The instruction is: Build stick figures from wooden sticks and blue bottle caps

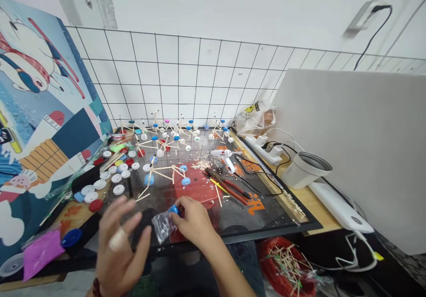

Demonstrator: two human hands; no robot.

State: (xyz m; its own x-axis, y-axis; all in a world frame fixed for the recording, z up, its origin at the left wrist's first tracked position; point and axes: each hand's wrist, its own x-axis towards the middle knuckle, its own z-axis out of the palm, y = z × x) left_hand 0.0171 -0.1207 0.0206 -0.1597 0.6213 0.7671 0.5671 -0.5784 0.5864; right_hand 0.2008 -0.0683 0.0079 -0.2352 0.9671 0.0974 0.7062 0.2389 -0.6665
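Observation:
My right hand [191, 219] pinches a small clear plastic bag [162, 227] with something blue [173, 209] at its top, near the front edge of the dark board. To the left, my left hand [120, 248] is raised with its fingers spread, holding nothing, and a pale band is wrapped on one finger. Beyond the hands stands a small stick tricycle [166, 173] with light blue wheels. White bottle caps [119, 189] lie loose to its left. A white glue gun [224, 157] and red-handled pliers [229, 186] lie to the right.
Several more stick tricycles [176, 138] stand at the back by the wire grid [189, 73]. A power strip [264, 148] and a white tin [305, 169] are on the right. Below the board's edge is a red bag [276, 266] of stick scraps. A purple packet [43, 252] lies front left.

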